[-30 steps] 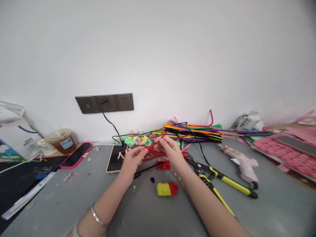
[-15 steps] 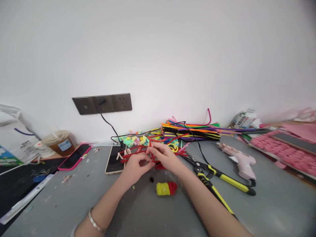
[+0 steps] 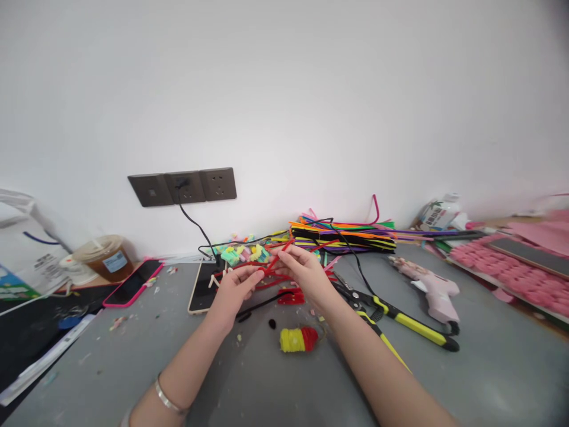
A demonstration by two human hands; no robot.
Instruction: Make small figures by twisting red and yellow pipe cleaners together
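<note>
My left hand and my right hand meet above the grey table, both pinching a red pipe cleaner. The left fingers hold a bent end low down, and the right fingers grip the stem as it rises toward the back. More red pipe cleaners lie on the table right under the hands. A small yellow and red wound piece rests in front of them, between my forearms.
A stack of coloured pipe cleaners lies at the back. Yellow-handled pliers and a pink glue gun sit to the right. Two phones, a lidded drink cup and a wall socket with a black cable are on the left.
Both hands dipped toward the table, then lifted again with the red pipe cleaner. Its free end now points up and back. The view has drifted slightly.
</note>
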